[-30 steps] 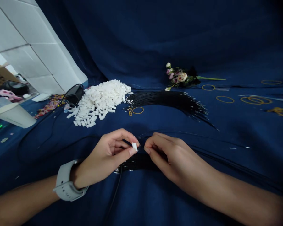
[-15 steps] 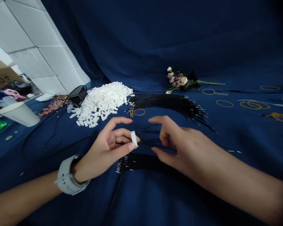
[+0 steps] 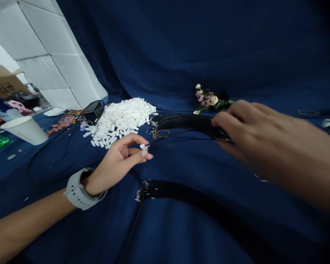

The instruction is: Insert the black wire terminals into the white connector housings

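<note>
My left hand (image 3: 118, 159) pinches a small white plastic connector (image 3: 143, 146) between thumb and fingertips, with a grey watch (image 3: 79, 189) on the wrist. A thin black wire (image 3: 181, 139) runs from the connector to my right hand (image 3: 264, 135). That hand is blurred, its fingers closing on the wire at the end of a fanned bundle of black wires (image 3: 187, 123). A second black wire bundle (image 3: 165, 189) with metal-tipped ends lies nearer me, below both hands. A heap of white connectors (image 3: 121, 121) sits just beyond my left hand.
Blue cloth (image 3: 165, 227) covers the table and rises behind it. A black power adapter (image 3: 93, 111) with cable, thin gold rings (image 3: 159, 134), a small artificial flower bunch (image 3: 209, 99), a white paper cup (image 3: 24, 130) and a cardboard box (image 3: 4, 80) stand about.
My right hand has moved up and to the right, onto the far bundle, drawing out a wire. My left hand has shifted slightly, with the connector tilted toward that wire.
</note>
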`<state>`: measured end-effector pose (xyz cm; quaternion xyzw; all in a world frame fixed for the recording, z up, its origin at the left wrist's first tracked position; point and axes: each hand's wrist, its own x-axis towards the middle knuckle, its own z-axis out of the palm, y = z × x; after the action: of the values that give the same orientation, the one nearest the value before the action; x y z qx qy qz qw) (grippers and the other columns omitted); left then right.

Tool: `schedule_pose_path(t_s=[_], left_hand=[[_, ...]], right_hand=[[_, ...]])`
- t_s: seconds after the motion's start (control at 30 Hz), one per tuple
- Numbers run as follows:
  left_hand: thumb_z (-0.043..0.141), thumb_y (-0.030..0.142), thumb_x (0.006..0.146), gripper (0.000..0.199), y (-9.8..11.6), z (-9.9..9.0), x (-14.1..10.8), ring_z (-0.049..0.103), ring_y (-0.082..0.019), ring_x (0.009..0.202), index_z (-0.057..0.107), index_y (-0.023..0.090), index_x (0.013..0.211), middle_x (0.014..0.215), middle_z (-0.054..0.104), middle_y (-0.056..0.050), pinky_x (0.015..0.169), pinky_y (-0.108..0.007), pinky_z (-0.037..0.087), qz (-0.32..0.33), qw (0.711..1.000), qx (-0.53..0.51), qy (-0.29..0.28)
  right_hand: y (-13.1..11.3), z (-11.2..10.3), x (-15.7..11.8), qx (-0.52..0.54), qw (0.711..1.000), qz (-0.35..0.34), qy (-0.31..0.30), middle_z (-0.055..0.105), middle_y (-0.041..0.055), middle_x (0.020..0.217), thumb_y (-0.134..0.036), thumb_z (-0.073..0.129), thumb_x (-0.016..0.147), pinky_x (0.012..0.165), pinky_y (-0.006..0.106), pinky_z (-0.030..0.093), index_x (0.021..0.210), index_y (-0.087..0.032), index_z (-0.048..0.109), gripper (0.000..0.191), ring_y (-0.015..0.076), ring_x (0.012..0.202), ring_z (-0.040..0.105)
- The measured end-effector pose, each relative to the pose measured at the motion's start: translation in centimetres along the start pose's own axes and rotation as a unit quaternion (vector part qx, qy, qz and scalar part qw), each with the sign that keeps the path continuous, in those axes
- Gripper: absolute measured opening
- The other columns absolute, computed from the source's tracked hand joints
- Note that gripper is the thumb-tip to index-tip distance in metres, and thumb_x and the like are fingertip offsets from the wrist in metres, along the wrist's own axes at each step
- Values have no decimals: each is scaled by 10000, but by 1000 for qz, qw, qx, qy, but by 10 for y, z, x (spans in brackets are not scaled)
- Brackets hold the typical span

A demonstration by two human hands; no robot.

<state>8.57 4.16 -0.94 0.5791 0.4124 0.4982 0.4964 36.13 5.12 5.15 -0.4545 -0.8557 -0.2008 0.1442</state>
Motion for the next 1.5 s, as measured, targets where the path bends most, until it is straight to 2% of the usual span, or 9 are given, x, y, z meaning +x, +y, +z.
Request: schedule_pose_path(t_s=[0.1, 0.17, 0.3, 0.37, 0.53, 0.77, 1.0, 1.17, 1.5], left_hand=[[737, 128, 812, 114, -5, -4, 5, 729, -83, 839, 713, 197, 900, 802, 746, 17, 775, -129, 531, -16, 998, 51, 14], [754, 102, 782, 139, -7, -5, 6, 713, -92, 884, 742, 184, 893, 908, 751, -10, 808, -143, 524, -16, 998, 56, 8], [733, 177, 811, 81, -4, -2, 1, 678, -119, 962, 777, 192, 877, 1074, 703, -28, 844, -185, 532, -10, 999, 52, 2], [700, 262, 852, 108, -2, -1, -1, 677, -133, 947, 782, 195, 875, 1075, 694, -37, 809, -205, 551, -16, 999, 46, -2], [772, 264, 796, 132, -3, 0, -1, 691, -131, 909, 756, 194, 906, 1050, 707, -32, 824, -215, 547, -18, 999, 37, 6], [829, 171, 734, 459, -5, 3, -5, 709, -148, 970, 646, 234, 1151, 1056, 692, -5, 860, -226, 541, -74, 996, -51, 11], [847, 193, 716, 310, 3, 8, -16, 692, -101, 890, 727, 214, 1001, 939, 730, 12, 826, -181, 512, -134, 989, -56, 22], [854, 161, 698, 272, 3, 8, -20, 688, -72, 816, 741, 221, 939, 867, 726, 37, 786, -152, 519, -121, 991, -49, 23], [847, 140, 695, 229, 2, 9, -23, 702, -89, 774, 752, 208, 892, 801, 763, 13, 720, -148, 547, -107, 993, -42, -25]], right_hand=[[-24, 17, -5, 46, 995, -92, -13, 568, 147, 979, -265, 578, 804, 777, 505, 481, 981, -193, 606, 193, 336, 910, 530], [-48, 29, -11, 100, 985, -139, -15, 586, 113, 1046, -198, 662, 805, 792, 412, 524, 1057, -184, 613, 258, 272, 929, 567], [-85, 47, -25, 193, 966, -170, -35, 620, 43, 914, -140, 633, 871, 773, 304, 540, 918, -179, 645, 62, 181, 839, 602], [-90, 49, -28, 230, 959, -160, -50, 610, 16, 850, -75, 589, 879, 719, 263, 537, 844, -183, 631, 121, 151, 784, 595], [-87, 40, -26, 285, 949, -122, -54, 596, 13, 831, -46, 532, 896, 678, 246, 527, 810, -172, 608, 171, 133, 750, 577], [-94, 40, -30, 264, 959, -94, -37, 626, 21, 803, 1, 543, 832, 619, 262, 507, 807, -170, 601, 182, 137, 657, 589], [-93, 34, -33, 244, 965, -94, -15, 618, 10, 729, -20, 572, 764, 592, 295, 474, 726, -208, 608, 195, 165, 658, 597], [-93, 24, -29, 306, 949, -57, -57, 602, -23, 720, -76, 503, 889, 535, 259, 454, 739, -217, 574, 217, 125, 603, 579], [-69, 18, -11, 283, 959, 17, 10, 691, -32, 757, -180, 468, 924, 492, 268, 464, 811, -241, 647, 220, 132, 566, 631]])
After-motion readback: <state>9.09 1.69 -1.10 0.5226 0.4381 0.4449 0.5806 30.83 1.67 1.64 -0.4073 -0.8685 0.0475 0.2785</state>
